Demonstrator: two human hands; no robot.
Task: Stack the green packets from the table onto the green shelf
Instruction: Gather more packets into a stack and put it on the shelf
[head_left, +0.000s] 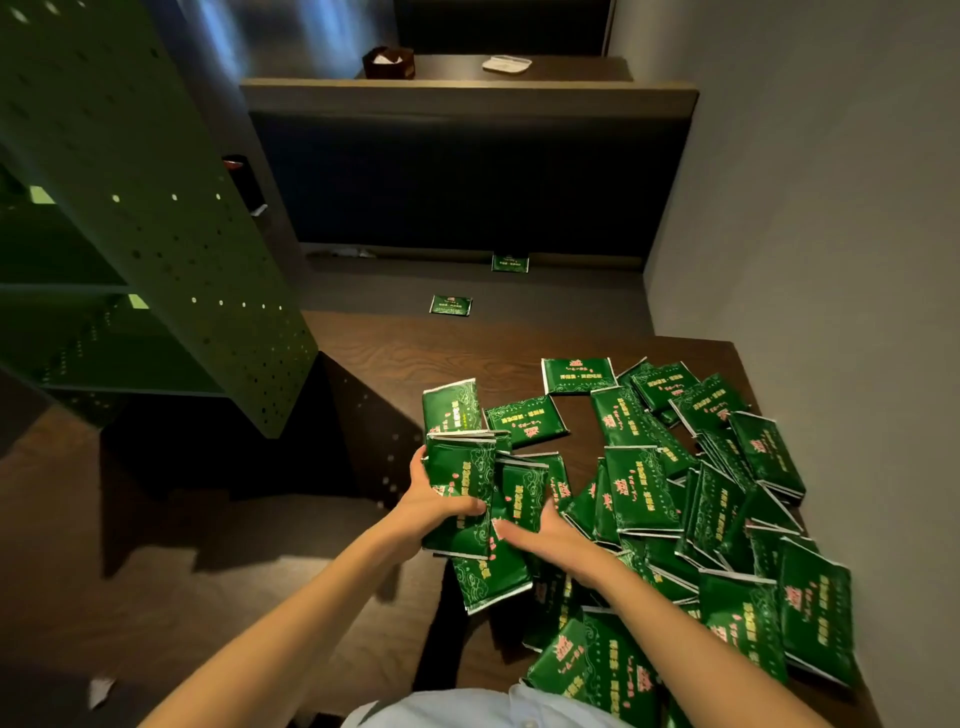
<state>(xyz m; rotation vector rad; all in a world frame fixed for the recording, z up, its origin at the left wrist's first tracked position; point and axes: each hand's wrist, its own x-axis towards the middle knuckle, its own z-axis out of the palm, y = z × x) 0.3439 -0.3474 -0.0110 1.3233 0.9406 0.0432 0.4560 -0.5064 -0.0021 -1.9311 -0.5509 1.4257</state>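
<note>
- Several green packets (460, 499) sit bunched upright between my hands, above the worktop's (395, 358) near left edge.
- My left hand (434, 506) clamps the bundle's left side.
- My right hand (540, 535) presses its right side, fingers closed on it.
- Many more loose packets (701, 493) cover the worktop to my right.
- Green shelf (156, 234) stands left.

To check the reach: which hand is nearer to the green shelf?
Left. The left hand, holding a bunch of packets, is nearer the green shelf; the right hand is farther right, by the pile.
</note>
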